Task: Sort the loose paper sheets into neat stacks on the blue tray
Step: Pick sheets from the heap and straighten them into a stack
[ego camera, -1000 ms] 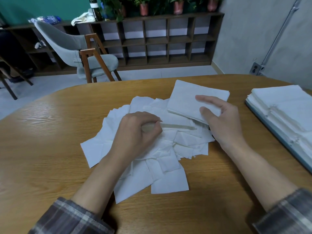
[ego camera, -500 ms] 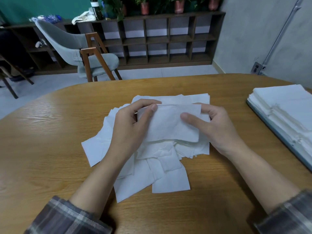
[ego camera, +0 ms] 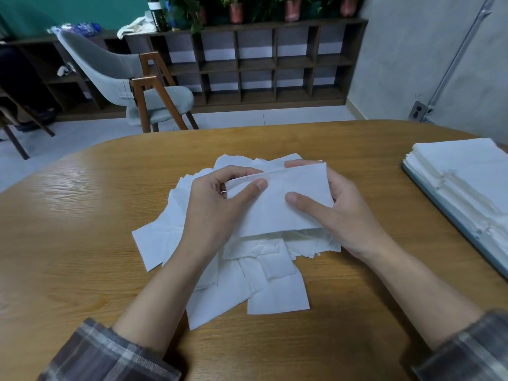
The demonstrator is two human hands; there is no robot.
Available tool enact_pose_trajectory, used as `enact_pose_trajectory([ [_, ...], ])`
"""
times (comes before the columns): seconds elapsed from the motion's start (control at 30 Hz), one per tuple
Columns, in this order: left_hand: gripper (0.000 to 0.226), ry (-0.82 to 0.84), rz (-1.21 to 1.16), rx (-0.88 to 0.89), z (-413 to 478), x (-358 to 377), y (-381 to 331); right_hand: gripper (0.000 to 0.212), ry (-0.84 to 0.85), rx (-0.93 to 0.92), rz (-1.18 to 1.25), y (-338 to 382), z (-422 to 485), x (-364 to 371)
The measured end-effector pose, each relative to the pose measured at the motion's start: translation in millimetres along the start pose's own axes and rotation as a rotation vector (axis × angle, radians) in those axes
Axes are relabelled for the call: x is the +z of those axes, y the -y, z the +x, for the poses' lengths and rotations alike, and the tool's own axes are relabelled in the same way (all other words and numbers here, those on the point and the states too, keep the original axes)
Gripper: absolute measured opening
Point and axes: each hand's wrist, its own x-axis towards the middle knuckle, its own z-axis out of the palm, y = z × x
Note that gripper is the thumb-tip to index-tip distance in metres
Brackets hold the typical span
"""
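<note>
Both hands hold one sheet (ego camera: 277, 207) up just above the pile (ego camera: 247, 273) of loose white sheets in the middle of the table (ego camera: 82, 243). The left hand (ego camera: 214, 207) pinches the sheet's left end, thumb on the near face and fingers curled behind. The right hand (ego camera: 343, 215) grips the right end the same way, thumb lying across the near face, fingertips showing over the top edge. The sheet has a fold along its upper edge (it looks doubled there). Under it the pile lies spread and crooked, sheets overlapping at all angles. The tray (ego camera: 467, 232) sits well apart at the right edge of the table, only its blue rim showing, with squared white stacks (ego camera: 467, 174) on it.
</note>
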Motion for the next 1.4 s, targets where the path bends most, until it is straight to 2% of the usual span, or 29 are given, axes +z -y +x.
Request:
enact_pose_trajectory([
  [0.1, 0.010, -0.016, 0.015, 0.021, -1, 1, 1, 0.045, -0.003, -0.029, -0.077, -3, 1, 0],
  [0.17, 0.016, -0.051, 0.085, 0.059, -3, 2, 3, 0.057, -0.017, -0.068, -0.140, -3, 1, -1],
  [0.23, 0.028, -0.066, 0.156, 0.059, -3, 4, 2, 0.073, -0.037, -0.094, -0.127, -2, 3, -4],
  [0.3, 0.042, -0.019, 0.064, -0.026, -2, 3, -1, 0.082, -0.050, -0.101, -0.062, -1, 5, -8],
  [0.4, 0.045, 0.021, -0.033, -0.060, -3, 2, -5, 0.071, -0.067, -0.130, -0.104, -1, 6, -11],
  [0.5, 0.046, -0.018, 0.008, 0.036, -1, 1, 2, 0.036, 0.004, -0.130, -0.207, 1, 3, -11],
  [0.57, 0.048, -0.042, 0.072, 0.102, -1, 2, 6, 0.023, 0.016, -0.111, -0.260, 2, 2, -10],
  [0.63, 0.049, -0.052, 0.191, 0.193, -1, 2, 10, 0.025, -0.091, -0.088, -0.294, 1, 4, -11],
  [0.7, 0.049, -0.018, 0.426, 0.312, 2, 1, 17, 0.027, -0.248, -0.060, -0.318, -2, 7, -15],
  [0.83, 0.027, 0.183, 0.648, 0.371, 8, -1, 33, 0.032, -0.443, -0.012, -0.294, -7, 11, -26],
  [0.9, 0.021, 0.220, 0.682, 0.350, 6, 0, 36, 0.035, -0.462, 0.005, -0.283, -8, 11, -26],
  [1.1, 0.008, 0.169, 0.677, 0.376, 7, 2, 38, 0.039, -0.431, -0.015, -0.295, -9, 11, -25],
  [1.4, 0.011, 0.106, 0.595, 0.523, 3, 0, 19, 0.041, -0.351, -0.073, -0.363, -5, 10, -27],
])
